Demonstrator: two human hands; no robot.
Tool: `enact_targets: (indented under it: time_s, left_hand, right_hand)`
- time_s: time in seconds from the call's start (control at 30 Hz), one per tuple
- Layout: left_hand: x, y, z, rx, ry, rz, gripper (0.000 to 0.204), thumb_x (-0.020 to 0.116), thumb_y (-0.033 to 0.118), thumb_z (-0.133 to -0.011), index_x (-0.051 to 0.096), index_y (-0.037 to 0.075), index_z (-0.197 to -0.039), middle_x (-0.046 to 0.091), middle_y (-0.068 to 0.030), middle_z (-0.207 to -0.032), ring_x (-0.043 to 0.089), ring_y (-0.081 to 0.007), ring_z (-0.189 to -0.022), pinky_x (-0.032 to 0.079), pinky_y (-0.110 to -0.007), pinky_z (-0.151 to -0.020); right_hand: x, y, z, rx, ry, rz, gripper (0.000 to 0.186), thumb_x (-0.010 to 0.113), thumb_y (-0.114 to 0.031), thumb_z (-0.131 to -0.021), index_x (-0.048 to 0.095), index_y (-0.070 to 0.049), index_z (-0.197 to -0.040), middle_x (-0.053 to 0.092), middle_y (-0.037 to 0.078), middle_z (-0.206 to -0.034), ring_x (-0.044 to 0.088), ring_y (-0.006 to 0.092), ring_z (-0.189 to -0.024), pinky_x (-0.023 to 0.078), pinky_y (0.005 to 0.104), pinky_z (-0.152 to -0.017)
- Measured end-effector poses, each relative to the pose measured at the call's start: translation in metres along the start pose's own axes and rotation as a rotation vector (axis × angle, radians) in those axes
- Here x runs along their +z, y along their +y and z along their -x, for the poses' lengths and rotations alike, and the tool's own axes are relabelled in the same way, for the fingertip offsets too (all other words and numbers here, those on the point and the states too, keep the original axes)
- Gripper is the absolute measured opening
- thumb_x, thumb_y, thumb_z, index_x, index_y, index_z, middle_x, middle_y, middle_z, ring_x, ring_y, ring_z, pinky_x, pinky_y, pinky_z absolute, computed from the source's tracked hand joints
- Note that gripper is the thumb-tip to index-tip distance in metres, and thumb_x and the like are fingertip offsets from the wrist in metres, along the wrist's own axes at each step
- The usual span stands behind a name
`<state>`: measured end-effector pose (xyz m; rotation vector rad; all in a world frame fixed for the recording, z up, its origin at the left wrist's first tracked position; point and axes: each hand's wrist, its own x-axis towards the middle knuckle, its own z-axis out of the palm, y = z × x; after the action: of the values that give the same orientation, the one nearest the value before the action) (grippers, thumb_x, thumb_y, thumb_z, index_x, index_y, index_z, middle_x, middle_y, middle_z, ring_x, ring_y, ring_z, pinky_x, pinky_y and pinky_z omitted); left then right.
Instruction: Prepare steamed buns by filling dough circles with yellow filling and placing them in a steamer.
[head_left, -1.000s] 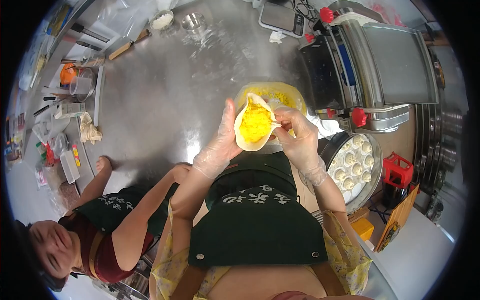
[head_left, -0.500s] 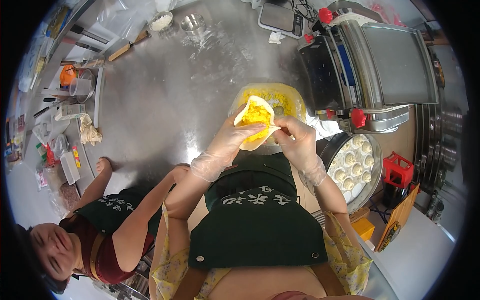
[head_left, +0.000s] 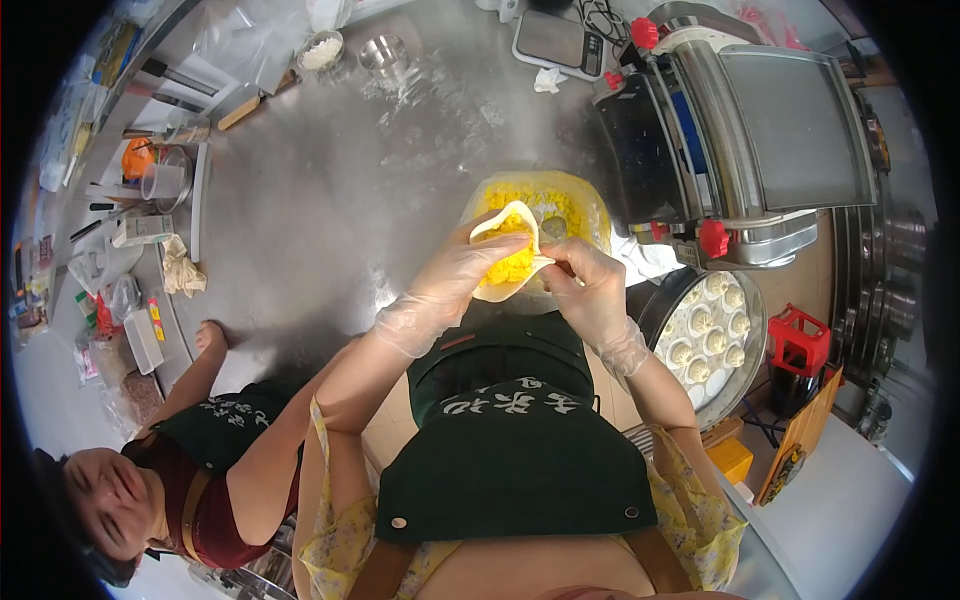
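Note:
An oval pale dough wrapper (head_left: 491,290) heaped with crumbly yellow filling lies cradled in my left hand (head_left: 450,270), whose thumb reaches across the filling. My right hand (head_left: 585,290) pinches the wrapper's right-hand edge into a fold. Both hands wear clear plastic gloves. Just beyond them is a translucent tray (head_left: 589,205) holding more yellow filling and what looks like a spoon, partly hidden by the wrapper and my hands.
At right are a steel roller machine (head_left: 800,125) and a round steamer (head_left: 752,352) of pleated buns. A scale (head_left: 550,40) and metal bowls (head_left: 382,55) stand at the back. A co-worker (head_left: 190,480) is at lower left; knives and containers line the left.
My left thumb has moved over the filling and the wrapper is folded narrower at the top. Both hands have drawn slightly left, the right still pinching the edge.

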<state>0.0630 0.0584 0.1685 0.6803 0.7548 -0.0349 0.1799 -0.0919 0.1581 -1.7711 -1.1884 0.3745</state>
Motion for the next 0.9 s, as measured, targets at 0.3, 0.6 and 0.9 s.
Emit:
enact_targets:
  time_s: [0.3, 0.6, 0.9]
  left_hand:
    - [0.000, 0.005, -0.014, 0.026, -0.078, -0.268, 0.049, 0.071, 0.025, -0.088, 0.055, 0.002, -0.128, 0.063, -0.0063, -0.113, 0.061, -0.0134, -0.101, 0.049, -0.028, -0.086]
    - [-0.002, 0.013, -0.016, 0.067, -0.071, -0.341, 0.048, 0.070, 0.028, -0.089, 0.056, 0.002, -0.127, 0.062, -0.0078, -0.115, 0.061, -0.0144, -0.102, 0.048, -0.028, -0.087]
    - [-0.005, 0.017, -0.021, 0.035, -0.141, -0.495, 0.047, 0.069, 0.025, -0.089, 0.056, 0.001, -0.127, 0.061, -0.0077, -0.117, 0.058, -0.0140, -0.106, 0.047, -0.028, -0.090]
  right_hand:
    - [-0.003, 0.007, -0.004, 0.397, -0.110, -0.234, 0.034, 0.069, 0.004, -0.079, 0.065, -0.005, -0.112, 0.067, 0.007, -0.079, 0.066, 0.0130, -0.069, 0.054, 0.0261, -0.064]
    - [0.007, 0.006, -0.002, 0.264, 0.005, -0.135, 0.024, 0.069, 0.005, -0.080, 0.065, -0.002, -0.103, 0.068, 0.008, -0.081, 0.068, 0.0140, -0.072, 0.054, 0.0279, -0.065]
    - [0.007, 0.001, -0.005, 0.415, -0.036, -0.275, 0.025, 0.066, 0.008, -0.081, 0.063, -0.001, -0.105, 0.066, 0.004, -0.087, 0.062, 0.0078, -0.069, 0.053, 0.0226, -0.061]
